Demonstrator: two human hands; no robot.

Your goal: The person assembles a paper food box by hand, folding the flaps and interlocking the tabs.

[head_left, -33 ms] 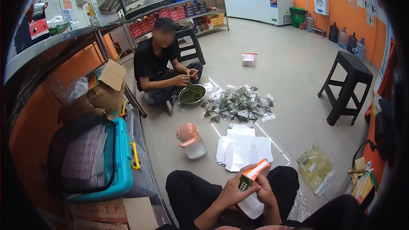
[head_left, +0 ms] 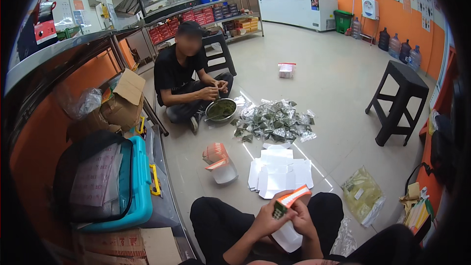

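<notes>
**Left hand [head_left: 266, 220] and right hand [head_left: 302, 220] closed around one small carton [head_left: 294, 196]**

The carton, orange, green and white, is held above the person's lap. Both hands grip it; some fingertips are hidden behind it, and its inside cannot be seen.

Just beyond the knees, white flattened cartons [head_left: 278, 171] overlap on the pale, shiny tiled floor [head_left: 333, 93]; I cannot count them. Toward the floor's left edge are formed cartons [head_left: 224, 172], and toward its right edge lies a clear bag [head_left: 363, 194] with yellowish-green contents, hard to make out.

Farther, many small clear pouches [head_left: 274, 122] with dark green filling lie in a heap. Beside it, a co-worker [head_left: 174, 71] sits with hands near a metal bowl [head_left: 228, 117] of green stuff; what those fingers hold is too small to tell. A black stool [head_left: 403, 79] stands near the floor's right edge.

At the far edge are a white chest freezer [head_left: 294, 12] and an orange wall [head_left: 343, 6]. The dark lens border cuts off things at both sides.
</notes>
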